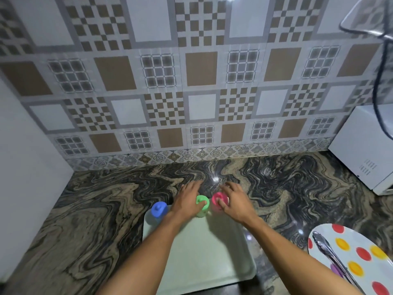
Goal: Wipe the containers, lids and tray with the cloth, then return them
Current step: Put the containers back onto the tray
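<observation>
A pale green tray (204,258) lies on the marbled counter in front of me. Three small containers stand along its far edge: a blue-lidded one (158,210) at the left, a green-lidded one (203,207) in the middle, a pink-lidded one (218,202) at the right. My left hand (187,201) wraps around the green-lidded container, thumb on its lid. My right hand (234,201) grips the pink-lidded container from the right, thumb over the lid. I see no cloth.
A white plate with coloured dots (357,258) carries metal tongs (331,254) at the lower right. A white appliance (365,150) stands at the back right with a black cable (380,99) hanging over it. A white wall (27,141) closes the left side.
</observation>
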